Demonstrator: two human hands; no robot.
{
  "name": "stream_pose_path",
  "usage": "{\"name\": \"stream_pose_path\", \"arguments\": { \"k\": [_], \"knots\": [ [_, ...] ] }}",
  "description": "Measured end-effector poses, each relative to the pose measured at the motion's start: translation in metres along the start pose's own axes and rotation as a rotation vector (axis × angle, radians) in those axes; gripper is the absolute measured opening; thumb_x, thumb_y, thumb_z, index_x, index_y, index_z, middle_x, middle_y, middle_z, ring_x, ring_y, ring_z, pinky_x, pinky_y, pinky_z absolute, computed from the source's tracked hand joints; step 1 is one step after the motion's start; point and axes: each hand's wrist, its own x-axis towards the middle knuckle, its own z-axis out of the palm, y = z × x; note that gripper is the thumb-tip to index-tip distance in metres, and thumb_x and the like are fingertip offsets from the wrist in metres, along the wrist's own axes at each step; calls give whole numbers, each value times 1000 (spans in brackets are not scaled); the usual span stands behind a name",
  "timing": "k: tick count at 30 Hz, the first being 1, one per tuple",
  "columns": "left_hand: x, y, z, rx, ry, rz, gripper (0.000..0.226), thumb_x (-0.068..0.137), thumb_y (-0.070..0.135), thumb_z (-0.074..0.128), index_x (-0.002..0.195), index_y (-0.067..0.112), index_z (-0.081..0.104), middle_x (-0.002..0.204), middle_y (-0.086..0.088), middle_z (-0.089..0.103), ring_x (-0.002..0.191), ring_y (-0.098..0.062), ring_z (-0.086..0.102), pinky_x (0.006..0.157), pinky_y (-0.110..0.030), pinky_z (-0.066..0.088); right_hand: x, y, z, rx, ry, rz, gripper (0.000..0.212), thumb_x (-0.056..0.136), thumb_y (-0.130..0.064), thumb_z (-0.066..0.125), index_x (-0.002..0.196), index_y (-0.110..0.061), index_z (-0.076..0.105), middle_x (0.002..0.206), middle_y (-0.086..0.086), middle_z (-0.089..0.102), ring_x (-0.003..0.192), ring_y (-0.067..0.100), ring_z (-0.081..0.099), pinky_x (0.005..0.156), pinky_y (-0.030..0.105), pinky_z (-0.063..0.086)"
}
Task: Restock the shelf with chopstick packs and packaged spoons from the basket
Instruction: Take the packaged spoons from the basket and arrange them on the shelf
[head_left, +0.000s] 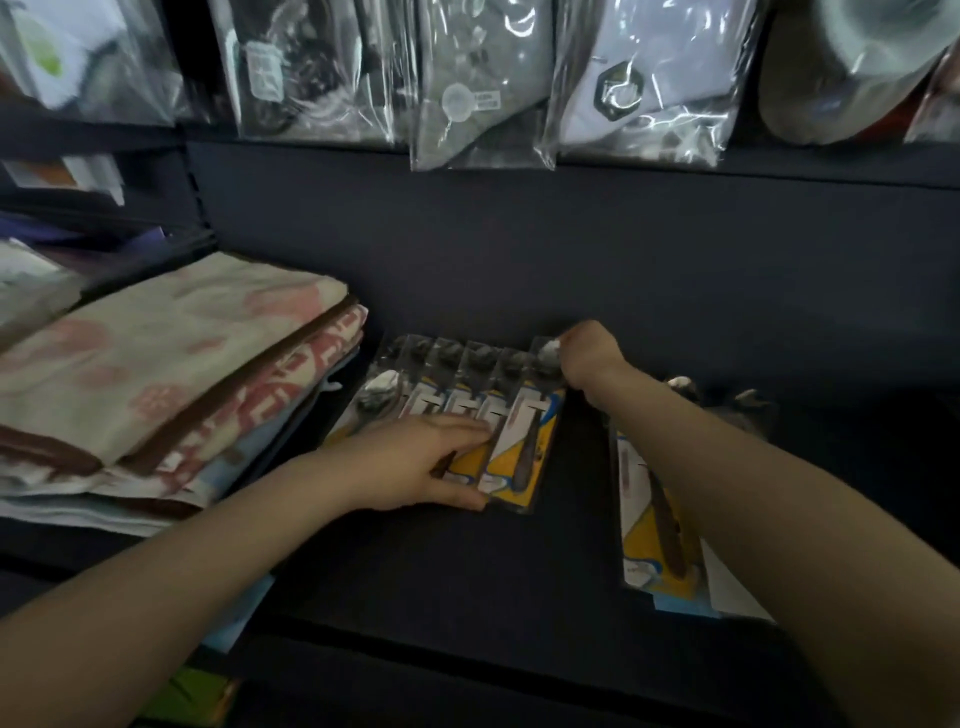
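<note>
A fanned row of packaged spoons (467, 410) lies on the dark shelf (519, 561), just right of the folded towels (156, 374). The left hand (415, 462) rests on the row's near end, fingers fairly straight, thumb at the cards' bottom edge. The right hand (589, 356) pinches the far end of the rightmost pack. More spoon packs (660, 525) lie right of the row, partly under the right forearm.
</note>
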Motion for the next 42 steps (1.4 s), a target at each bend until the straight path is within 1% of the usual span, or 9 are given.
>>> {"name": "stream_pose_path", "arguments": {
  "k": [4,7,9,12,15,20,25,34,42],
  "knots": [
    [-1,2,0,27,3,8,74,83,54,52,145,28,22,154,11,19,139,-7,20,112,-21,17,-2,-3,17,-58,-11,31,18,93,-10,47,98,1,60,95,19,58,89,30,57,70,32,40],
    [-2,0,1,34,-2,9,72,83,55,50,145,30,22,154,12,16,140,-8,17,114,-24,18,5,0,25,137,7,92,17,89,-10,55,72,-9,51,80,10,53,84,27,55,69,32,42],
    [-3,-1,3,21,6,23,71,83,54,51,144,29,24,154,11,16,140,-8,16,112,-21,15,5,0,24,328,-30,159,5,85,-6,59,81,-9,57,82,8,55,85,24,56,74,31,45],
    [-4,-2,4,3,28,50,73,82,53,53,144,28,24,153,10,16,139,-8,17,112,-21,17,2,-4,16,475,-72,193,27,88,-2,57,114,3,58,86,7,54,90,21,57,80,31,44],
    [-5,-2,3,-9,33,43,77,81,53,55,145,27,19,152,9,12,138,-9,18,114,-26,23,2,-9,13,465,-78,129,32,91,-3,53,122,7,54,84,6,55,94,19,48,81,30,40],
    [-5,-2,3,-4,26,68,72,82,50,56,143,25,27,146,4,24,133,-12,26,110,-23,26,3,-11,25,344,-38,124,32,85,0,57,117,4,60,122,23,61,110,34,60,92,38,50],
    [-2,0,2,23,28,48,71,79,57,55,141,31,32,144,8,28,131,-11,29,105,-21,27,-4,-7,30,108,98,12,21,89,-7,55,105,5,63,109,20,65,100,33,62,87,41,54],
    [-1,9,-2,76,10,46,65,82,58,51,140,36,32,143,5,28,128,-13,33,103,-22,30,-4,-3,17,-367,86,-172,18,89,-4,50,102,2,61,107,20,64,96,34,62,72,33,49],
    [-4,13,-5,118,100,28,81,68,76,36,139,38,31,148,7,22,135,-13,28,106,-35,37,-22,34,-63,-394,-45,-413,33,90,-22,58,121,-10,57,118,11,64,108,24,59,89,26,41]
  ]
}}
